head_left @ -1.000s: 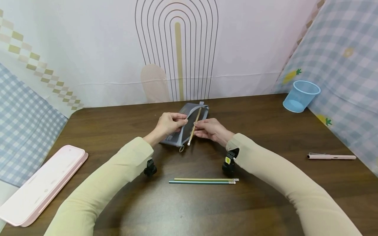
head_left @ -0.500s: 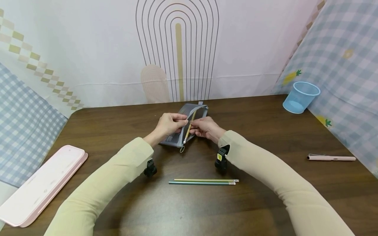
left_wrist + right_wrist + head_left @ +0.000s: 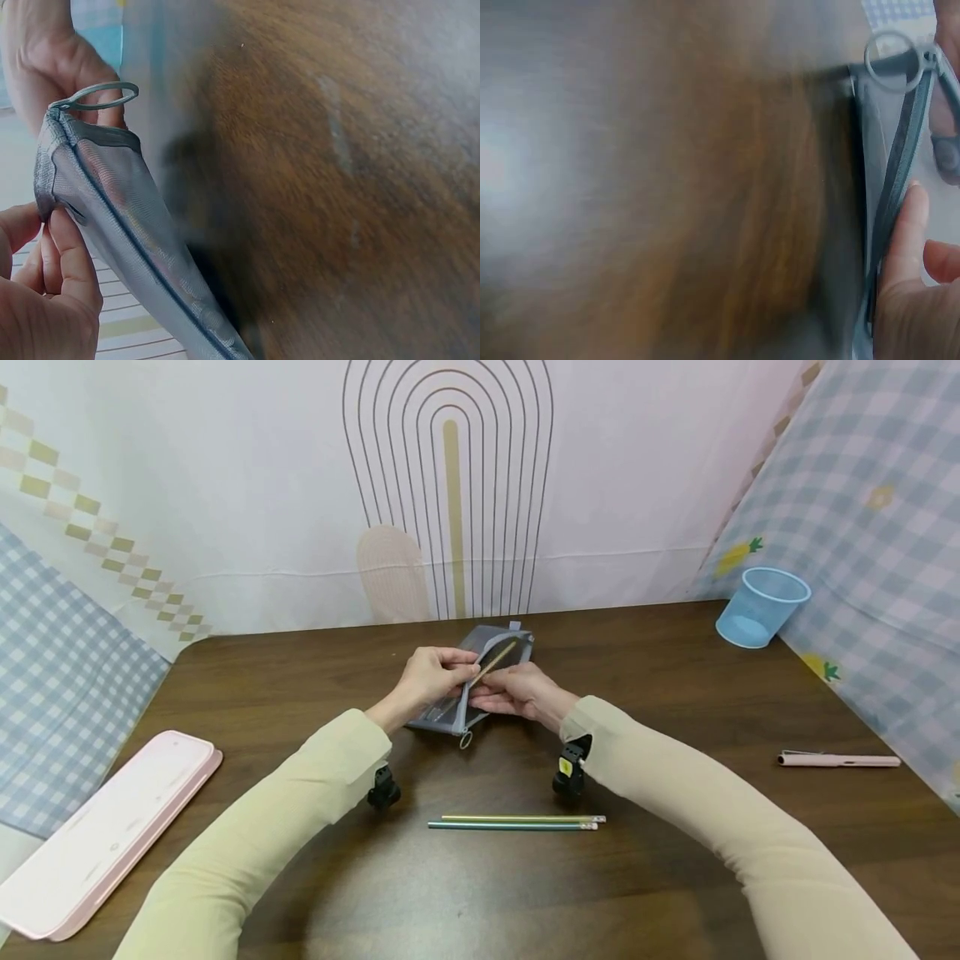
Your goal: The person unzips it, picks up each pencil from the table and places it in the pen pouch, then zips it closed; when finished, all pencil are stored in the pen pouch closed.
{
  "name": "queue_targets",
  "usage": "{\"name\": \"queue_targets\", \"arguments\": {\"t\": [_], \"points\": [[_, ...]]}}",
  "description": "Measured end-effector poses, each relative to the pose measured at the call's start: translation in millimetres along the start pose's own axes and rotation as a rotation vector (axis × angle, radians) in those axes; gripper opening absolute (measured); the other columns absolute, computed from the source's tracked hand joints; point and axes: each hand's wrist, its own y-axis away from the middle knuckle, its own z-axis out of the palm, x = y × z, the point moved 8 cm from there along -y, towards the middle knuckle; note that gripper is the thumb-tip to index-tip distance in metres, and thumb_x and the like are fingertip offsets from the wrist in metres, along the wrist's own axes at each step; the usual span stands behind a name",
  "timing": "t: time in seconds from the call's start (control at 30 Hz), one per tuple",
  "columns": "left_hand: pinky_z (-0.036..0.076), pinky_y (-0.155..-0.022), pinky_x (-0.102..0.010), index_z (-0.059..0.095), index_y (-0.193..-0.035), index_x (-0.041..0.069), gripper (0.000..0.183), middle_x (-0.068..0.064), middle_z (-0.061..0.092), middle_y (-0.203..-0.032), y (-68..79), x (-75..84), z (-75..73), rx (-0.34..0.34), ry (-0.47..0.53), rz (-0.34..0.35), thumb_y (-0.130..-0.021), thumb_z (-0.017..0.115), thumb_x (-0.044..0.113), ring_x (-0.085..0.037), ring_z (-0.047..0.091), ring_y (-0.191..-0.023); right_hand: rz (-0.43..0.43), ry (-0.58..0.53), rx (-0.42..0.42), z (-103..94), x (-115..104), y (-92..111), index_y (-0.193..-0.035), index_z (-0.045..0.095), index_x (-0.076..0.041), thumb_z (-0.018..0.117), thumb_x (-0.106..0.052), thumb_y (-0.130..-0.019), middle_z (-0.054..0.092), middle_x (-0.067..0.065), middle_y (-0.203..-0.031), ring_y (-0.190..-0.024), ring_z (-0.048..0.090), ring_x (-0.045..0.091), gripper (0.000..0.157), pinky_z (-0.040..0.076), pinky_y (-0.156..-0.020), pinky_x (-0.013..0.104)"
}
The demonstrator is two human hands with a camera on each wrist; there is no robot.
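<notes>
A grey mesh zip pouch (image 3: 442, 714) lies near the back middle of the table, its mouth open to the right. My left hand (image 3: 431, 681) pinches the pouch's upper edge between thumb and fingers, also seen in the left wrist view. A yellow pencil (image 3: 498, 660) lies slantwise in the mouth of the pouch. My right hand (image 3: 525, 691) has its fingers inside the opening and its thumb against the pencil. The pencil's near end is hidden behind the pouch edge. In the right wrist view a ring pull (image 3: 894, 61) hangs at the zip's end.
A yellow-green pencil (image 3: 517, 817) and a dark green pencil (image 3: 502, 826) lie side by side in front of the hands. A pink case (image 3: 112, 827) is at the left, a pink pen (image 3: 840, 760) at the right, and a blue mesh cup (image 3: 761, 610) at the back right.
My right hand has moved left into the pouch mouth. The yellow pencil has tilted, and its eraser end has gone from view into the pouch. My left hand keeps its hold.
</notes>
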Motion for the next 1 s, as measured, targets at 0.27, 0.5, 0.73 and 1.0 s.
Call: {"name": "queue_targets", "arguments": {"t": [0.27,0.5,0.73,1.0], "points": [[0.056,-0.067,-0.023,0.066,-0.117,0.004,0.031,-0.014,0.067,-0.112,-0.2,-1.2,-0.4,0.008,-0.018,0.017,-0.088,0.067,0.015,-0.006,0.061,-0.072,-0.031,0.277,-0.132,-10.5,10,40,-0.117,0.050,0.008,0.049,-0.006,-0.097,0.064,0.001,-0.076,-0.066,0.062,0.008,0.024,0.054,-0.063,0.019],[0.056,-0.067,-0.022,0.066,-0.117,0.002,0.031,-0.015,0.068,-0.110,-0.6,-3.8,-1.0,0.018,-0.022,0.012,-0.088,0.067,0.014,-0.005,0.061,-0.070,-0.025,0.532,-0.316,-12.3,44,73,-0.106,0.062,0.007,0.061,-0.002,-0.089,0.065,0.001,-0.080,-0.071,0.059,0.010,0.019,0.053,-0.064,0.022],[0.056,-0.066,-0.022,0.067,-0.116,0.003,0.030,-0.015,0.068,-0.110,-0.6,-3.0,-0.1,0.012,-0.021,0.018,-0.088,0.067,0.014,-0.004,0.061,-0.070,-0.203,0.760,-0.378,-6.4,59,85,-0.096,0.068,0.005,0.068,-0.001,-0.083,0.065,-0.002,-0.073,-0.066,0.057,0.006,0.014,0.049,-0.054,0.019],[0.057,-0.074,-0.029,0.067,-0.116,0.005,0.031,-0.015,0.068,-0.110,0.0,-3.7,0.2,0.008,-0.025,0.009,-0.088,0.067,0.015,-0.004,0.061,-0.071,-0.414,0.901,-0.441,8.2,58,96,-0.088,0.069,0.004,0.072,0.001,-0.077,0.058,-0.005,-0.065,-0.054,0.045,0.001,0.012,0.037,-0.048,0.014]]}}
